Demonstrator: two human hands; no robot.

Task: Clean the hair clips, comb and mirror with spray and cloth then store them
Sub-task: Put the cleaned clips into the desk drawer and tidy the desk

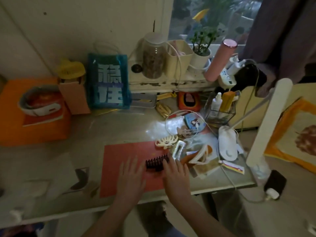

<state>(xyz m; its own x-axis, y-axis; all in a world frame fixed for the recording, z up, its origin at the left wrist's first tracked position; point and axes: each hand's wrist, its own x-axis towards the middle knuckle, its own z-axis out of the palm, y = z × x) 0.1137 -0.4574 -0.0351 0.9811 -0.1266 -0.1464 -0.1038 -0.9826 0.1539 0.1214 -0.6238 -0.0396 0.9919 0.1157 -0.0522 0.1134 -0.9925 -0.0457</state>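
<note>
The table (pixel 85 134) carries a red mat (pixel 123 151) under both hands. The left hand (pixel 130 175) lies palm down on the mat, forearm reaching in from below, fingers (pixel 135 161) straight and slightly apart, holding nothing. The right hand (pixel 176 175) lies palm down beside it, fingers spread, their tips touching the dark claw clip (pixel 156 162), which sits on the mat between the two hands' fingertips. Just beyond the right fingers lie a cream claw clip (pixel 166 141) and a pale rectangular clip (pixel 178 150).
</note>
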